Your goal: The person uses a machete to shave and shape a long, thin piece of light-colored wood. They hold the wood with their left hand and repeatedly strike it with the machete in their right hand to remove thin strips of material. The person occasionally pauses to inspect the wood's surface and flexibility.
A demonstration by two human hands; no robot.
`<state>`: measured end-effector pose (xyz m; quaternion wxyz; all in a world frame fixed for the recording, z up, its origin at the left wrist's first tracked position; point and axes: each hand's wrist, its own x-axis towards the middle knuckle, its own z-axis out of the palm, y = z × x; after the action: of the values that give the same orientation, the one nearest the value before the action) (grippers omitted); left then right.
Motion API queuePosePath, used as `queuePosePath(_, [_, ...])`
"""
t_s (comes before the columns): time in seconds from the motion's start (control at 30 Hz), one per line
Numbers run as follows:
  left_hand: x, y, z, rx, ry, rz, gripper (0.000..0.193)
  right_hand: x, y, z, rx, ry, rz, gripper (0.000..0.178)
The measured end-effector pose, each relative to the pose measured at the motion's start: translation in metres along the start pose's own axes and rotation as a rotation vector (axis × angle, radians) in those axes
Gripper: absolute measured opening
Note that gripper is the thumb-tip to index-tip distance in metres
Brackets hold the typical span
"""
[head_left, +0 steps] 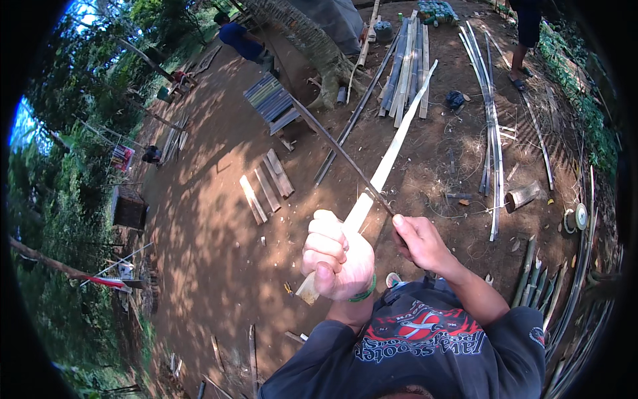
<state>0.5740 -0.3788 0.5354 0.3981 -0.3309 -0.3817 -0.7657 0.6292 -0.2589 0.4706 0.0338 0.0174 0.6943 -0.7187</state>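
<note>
Brown bare soil (219, 199) is carrying most of the clutter. Bundled split lengths (407, 66) are lying beyond the hands, long thin strips (492, 143) running along their right. A log piece (523, 196) is sitting near those strips; a dark bag (455, 100) is lying between bundle and strips. Three short boards (268, 186) are lying left, near a slatted bench (268, 100). A tree trunk (299, 40) is standing behind that.

Pale strip (395, 143) is slanting up and away from the left hand (339, 256), butt end showing below the fist. Dark strip (339, 149) is crossing over it, hiding a short section.

Left grip: fingers are curling fully round the pale strip. Right hand (422, 243) is closing round the dark strip's near end, thumb toward it, forearm angling in from lower right.
</note>
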Motion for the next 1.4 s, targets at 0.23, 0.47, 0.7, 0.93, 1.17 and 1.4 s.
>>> queuePosePath(0.23, [-0.003,0.003,-0.003,-0.077,-0.01,-0.053,0.037,-0.001,0.005,0.001,-0.074,0.02,-0.011,0.055])
queuePosePath(0.47, [-0.009,0.009,-0.009,-0.072,-0.043,-0.105,0.042,-0.01,-0.017,0.011,-0.381,0.114,-0.104,0.045])
queuePosePath(0.7, [-0.027,-0.012,0.0,0.023,-0.077,-0.11,0.043,0.012,0.006,-0.017,-0.414,0.177,-0.103,0.049])
queuePosePath(0.93, [-0.002,-0.015,-0.007,-0.053,0.092,-0.07,0.041,-0.02,-0.032,0.002,-0.321,0.111,-0.272,0.046])
queuePosePath(1.17, [-0.005,-0.04,0.005,-0.006,0.207,-0.146,0.036,-0.002,-0.038,-0.017,-0.261,0.174,-0.184,0.049])
queuePosePath(1.4, [-0.002,-0.056,0.036,0.218,0.101,-0.042,0.035,0.029,0.029,-0.033,-0.414,0.308,-0.197,0.053])
